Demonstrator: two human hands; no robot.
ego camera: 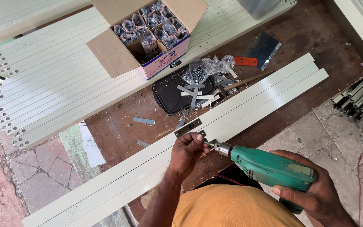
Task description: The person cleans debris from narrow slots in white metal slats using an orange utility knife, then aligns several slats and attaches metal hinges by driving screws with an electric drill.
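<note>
A green electric drill [269, 168] lies in my right hand [311, 191], its chuck pointing left toward a long cream metal profile [248, 105] that runs diagonally across a brown workbench [118, 130]. My left hand [188, 149] pinches something small at the drill's bit tip, right on the profile's near edge. Just above my fingers a small dark metal lock plate [188, 127] is set into the profile.
A black tray [169, 94] holds metal strips and a plastic bag of screws [200, 73]. An open cardboard box [148, 35] of bagged parts rests on stacked cream slats [55, 84]. An orange-handled tool [245, 61] lies beyond; more profiles [362, 103] are stacked at right.
</note>
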